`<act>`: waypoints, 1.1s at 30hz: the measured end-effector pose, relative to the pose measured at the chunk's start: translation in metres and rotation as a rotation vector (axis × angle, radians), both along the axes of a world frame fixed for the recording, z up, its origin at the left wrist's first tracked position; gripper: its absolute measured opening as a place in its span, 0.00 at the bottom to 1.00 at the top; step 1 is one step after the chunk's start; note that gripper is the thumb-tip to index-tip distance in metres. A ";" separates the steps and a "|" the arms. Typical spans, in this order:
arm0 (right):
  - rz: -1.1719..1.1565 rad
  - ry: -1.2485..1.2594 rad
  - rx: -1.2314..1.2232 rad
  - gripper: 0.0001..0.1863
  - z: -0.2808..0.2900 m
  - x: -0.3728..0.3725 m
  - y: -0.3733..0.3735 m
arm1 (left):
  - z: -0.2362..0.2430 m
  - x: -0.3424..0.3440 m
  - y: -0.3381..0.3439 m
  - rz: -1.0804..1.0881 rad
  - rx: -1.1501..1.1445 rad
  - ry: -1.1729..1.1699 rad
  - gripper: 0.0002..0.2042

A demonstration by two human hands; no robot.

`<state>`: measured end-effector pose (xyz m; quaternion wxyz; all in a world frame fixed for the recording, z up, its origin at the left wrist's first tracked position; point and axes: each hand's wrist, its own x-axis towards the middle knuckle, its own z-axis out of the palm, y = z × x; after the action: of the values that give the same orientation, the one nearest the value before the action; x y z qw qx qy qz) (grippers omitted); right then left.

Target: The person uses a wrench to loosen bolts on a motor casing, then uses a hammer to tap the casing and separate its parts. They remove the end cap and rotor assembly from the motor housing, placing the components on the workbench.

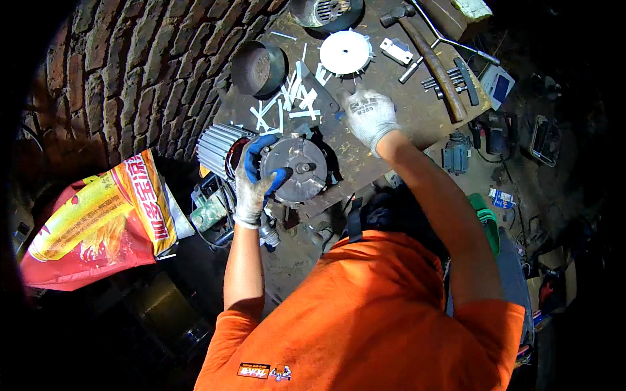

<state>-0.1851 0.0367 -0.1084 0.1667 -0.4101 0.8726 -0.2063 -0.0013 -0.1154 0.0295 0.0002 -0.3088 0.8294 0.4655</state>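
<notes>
My left hand, in a white glove with blue palm and fingers, grips the edge of a round grey motor end cover, thumb across its face. A short shaft stands out at the cover's middle. Just left of it lies a finned motor housing with reddish windings showing at its opening. Further right, my right hand, gloved too, is over the table with its back up and fingers curled. What those fingers hold, if anything, is hidden. Beyond this hand lies a white plastic fan wheel.
White strips lie scattered on the metal table. A round metal cover and a vented one stand at the back. A hammer and a black-handled tool lie right. A red-yellow sack sits left by a brick wall.
</notes>
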 end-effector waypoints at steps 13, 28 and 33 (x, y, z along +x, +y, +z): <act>-0.106 -0.165 -0.092 0.13 0.006 -0.013 0.029 | 0.000 0.004 0.000 -0.009 -0.100 -0.013 0.32; -0.134 -0.391 -0.411 0.13 -0.012 0.020 0.032 | 0.004 -0.001 0.004 0.044 -0.090 -0.033 0.37; -0.215 -1.367 -0.570 0.15 0.021 0.047 0.048 | 0.003 0.000 0.006 0.099 -0.022 -0.024 0.40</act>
<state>-0.1381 0.0851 -0.0873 0.5380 -0.1304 0.5224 -0.6486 -0.0014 -0.1091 0.0329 -0.0161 -0.3549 0.8182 0.4520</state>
